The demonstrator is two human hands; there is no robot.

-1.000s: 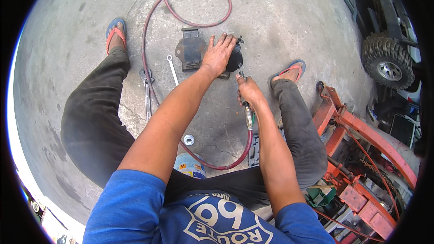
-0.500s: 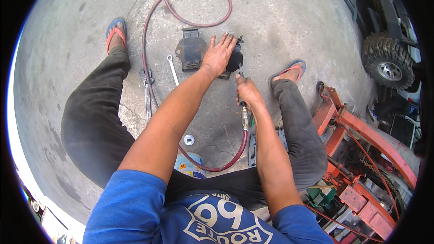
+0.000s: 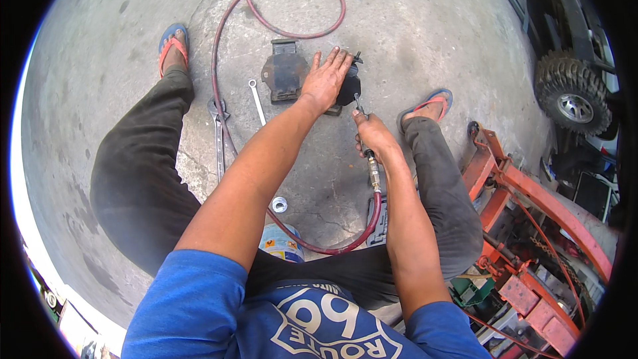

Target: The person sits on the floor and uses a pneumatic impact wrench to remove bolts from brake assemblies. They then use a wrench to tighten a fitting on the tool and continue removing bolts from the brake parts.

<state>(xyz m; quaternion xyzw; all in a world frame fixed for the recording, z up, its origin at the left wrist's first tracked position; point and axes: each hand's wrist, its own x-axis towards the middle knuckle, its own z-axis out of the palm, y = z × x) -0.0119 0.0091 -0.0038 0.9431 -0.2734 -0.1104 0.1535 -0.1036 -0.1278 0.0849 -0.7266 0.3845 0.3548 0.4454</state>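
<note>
My left hand (image 3: 323, 84) lies flat with its fingers spread on a dark metal part on the concrete floor. Left of the hand, a plate-like block (image 3: 286, 74) of it shows; to the right, a black piece (image 3: 349, 90) juts out. The palm hides the middle. My right hand (image 3: 376, 134) is wrapped round a slim air tool (image 3: 374, 174), its thin metal tip directed at the black piece's lower edge. Whether the tip touches cannot be told. From the tool's rear coupling, a dark red air hose (image 3: 362, 239) curves away to the left.
Left of the part lie a combination wrench (image 3: 256, 101) and an adjustable wrench (image 3: 220, 139). Nearer me are a small pale ring (image 3: 279, 205), a can (image 3: 282, 244) and a grey case (image 3: 377, 225). At right stand an orange-red metal frame (image 3: 531, 186) and a vehicle's knobbly tyre (image 3: 570, 90).
My right hand has drawn slightly back and right with the air tool, which now slants more. The hose bend has shifted right with it. My left hand stays on the part.
</note>
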